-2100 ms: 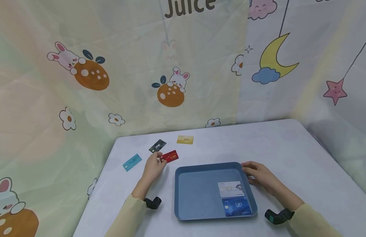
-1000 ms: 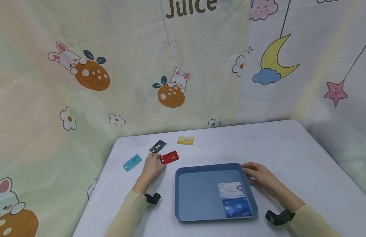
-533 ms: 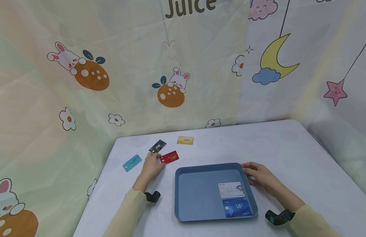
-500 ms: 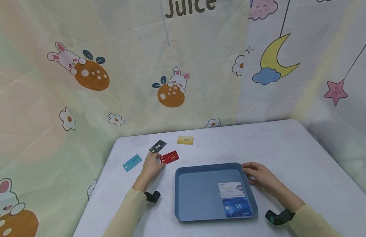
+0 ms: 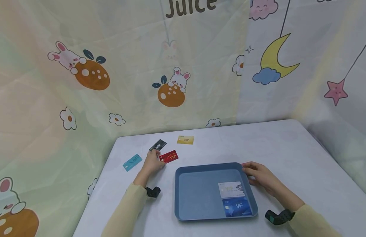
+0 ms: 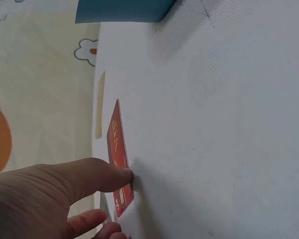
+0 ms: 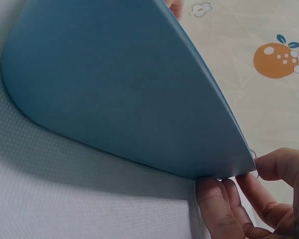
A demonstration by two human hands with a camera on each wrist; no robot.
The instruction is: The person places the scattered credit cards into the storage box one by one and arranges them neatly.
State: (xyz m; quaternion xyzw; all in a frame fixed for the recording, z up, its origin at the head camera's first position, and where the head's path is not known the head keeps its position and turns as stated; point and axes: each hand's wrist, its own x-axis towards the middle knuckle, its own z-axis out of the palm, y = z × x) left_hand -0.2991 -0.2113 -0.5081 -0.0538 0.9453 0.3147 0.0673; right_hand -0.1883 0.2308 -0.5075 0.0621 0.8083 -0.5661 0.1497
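My left hand [image 5: 151, 163] pinches the left end of a red VIP card [image 5: 170, 156], which lies on the white table. The left wrist view shows the thumb across the red card [image 6: 117, 144]; the other fingers are partly hidden behind it. A black VIP card [image 5: 159, 144] lies just beyond the fingertips, and a light-blue card [image 5: 132, 162] to the left. With thumb and fingers, my right hand [image 5: 261, 176] grips the far right corner of a blue tray [image 5: 197, 194]. Inside the tray, a white card [image 5: 230, 189] lies above a dark-blue VIP card [image 5: 237, 207].
A yellow card [image 5: 185, 140] lies near the back edge of the table [image 5: 289, 148]. Behind it hangs a curtain [image 5: 129, 82] printed with rabbits, a moon and flowers. Each wrist carries a small black camera [image 5: 153, 192].
The left hand has shifted slightly away from me, and its fingertips reach further over the black card's near end. The red card has slid slightly left. Right hand and tray stay put.
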